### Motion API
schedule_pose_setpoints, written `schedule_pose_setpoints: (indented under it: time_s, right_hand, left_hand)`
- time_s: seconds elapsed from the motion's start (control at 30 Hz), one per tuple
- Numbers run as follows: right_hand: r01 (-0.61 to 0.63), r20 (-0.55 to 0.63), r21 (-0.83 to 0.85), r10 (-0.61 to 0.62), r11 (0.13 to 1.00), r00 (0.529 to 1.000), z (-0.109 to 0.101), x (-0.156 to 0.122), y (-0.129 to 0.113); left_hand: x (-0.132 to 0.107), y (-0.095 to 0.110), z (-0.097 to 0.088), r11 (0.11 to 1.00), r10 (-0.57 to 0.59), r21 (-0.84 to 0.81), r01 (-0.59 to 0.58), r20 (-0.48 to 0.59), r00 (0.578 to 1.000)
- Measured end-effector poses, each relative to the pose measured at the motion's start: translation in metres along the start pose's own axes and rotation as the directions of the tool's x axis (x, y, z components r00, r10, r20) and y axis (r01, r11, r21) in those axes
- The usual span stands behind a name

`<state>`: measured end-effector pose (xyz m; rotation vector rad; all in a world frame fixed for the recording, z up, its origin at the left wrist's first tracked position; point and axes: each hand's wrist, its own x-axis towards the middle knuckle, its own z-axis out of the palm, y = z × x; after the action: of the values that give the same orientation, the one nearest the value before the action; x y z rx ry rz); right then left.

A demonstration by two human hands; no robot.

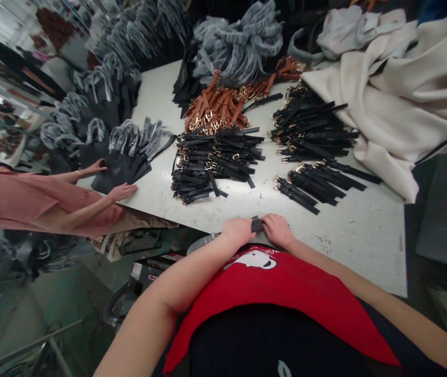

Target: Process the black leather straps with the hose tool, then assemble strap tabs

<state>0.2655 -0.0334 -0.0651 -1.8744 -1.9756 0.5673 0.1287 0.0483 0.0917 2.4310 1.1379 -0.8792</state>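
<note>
Close to my body, at the table's near edge, my left hand [238, 230] is closed on a short black strap [257, 224]. From the other side my right hand [278, 229] grips the same strap, its fingers bent round the end. Most of the strap is hidden by the hands. Just beyond them lie a pile of black buckled straps [217, 162] with gold buckles and, further right, smaller bundles of black straps [313, 183]. Brown buckled straps [219, 104] are heaped behind.
The pale table [349, 230] carries another black strap pile [312, 125] and plastic-wrapped handles [239, 44] at the back. Cream cloth [400, 89] drapes over the right side. At left, a co-worker in a pink top [46, 201] touches black leather pieces [117, 170].
</note>
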Motion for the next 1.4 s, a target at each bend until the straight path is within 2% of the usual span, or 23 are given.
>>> schedule_pose_setpoints:
  time_s: [0.07,0.23,0.4,0.6,0.8,0.9,1.0,1.13,1.27,1.4]
  right_hand:
    - [-0.013,-0.012,-0.003,0.013,1.0,1.0,0.001,0.0,0.0]
    - [-0.002,-0.024,0.002,0.002,1.0,1.0,0.0,0.0,-0.002]
    - [0.005,-0.029,-0.012,-0.005,1.0,1.0,-0.001,0.0,-0.003]
    - [0.017,-0.029,-0.031,-0.018,0.999,0.999,0.001,-0.001,-0.004]
    - [0.034,-0.039,-0.036,-0.035,0.999,0.999,0.003,-0.005,-0.001]
    - [0.005,-0.059,-0.088,-0.01,0.996,0.998,0.004,-0.009,0.004]
    - [-0.054,-0.039,-0.135,0.049,0.989,0.998,0.004,-0.011,0.012]
    - [-0.068,0.031,-0.056,0.07,0.996,0.997,-0.002,-0.01,0.022]
    - [-0.17,-0.022,0.103,0.173,0.98,0.985,-0.02,-0.006,0.04]
    - [-0.316,-0.116,0.131,0.331,0.94,0.936,-0.05,0.003,0.079]
  left_hand:
    - [0.002,-0.002,-0.006,0.999,0.017,0.033,-0.017,0.015,1.0]
    - [-0.006,-0.008,-0.009,0.996,-0.029,0.083,0.026,0.028,0.999]
    - [-0.001,-0.002,-0.005,0.998,0.005,0.06,-0.004,-0.015,1.0]
    - [-0.014,-0.017,0.006,0.998,-0.05,0.048,0.051,-0.015,0.999]
    - [-0.012,-0.013,0.013,0.999,-0.024,-0.04,0.022,-0.045,0.999]
    - [-0.022,-0.033,0.015,0.99,-0.11,-0.093,0.103,-0.077,0.991]
    - [-0.043,-0.06,0.025,0.963,-0.227,-0.165,0.213,-0.07,0.971]
    - [-0.064,-0.079,0.042,0.936,-0.271,-0.249,0.251,-0.051,0.961]
    - [-0.072,-0.089,0.051,0.918,-0.271,-0.307,0.25,-0.026,0.962]
    - [-0.078,-0.105,0.057,0.903,-0.254,-0.367,0.225,-0.033,0.967]
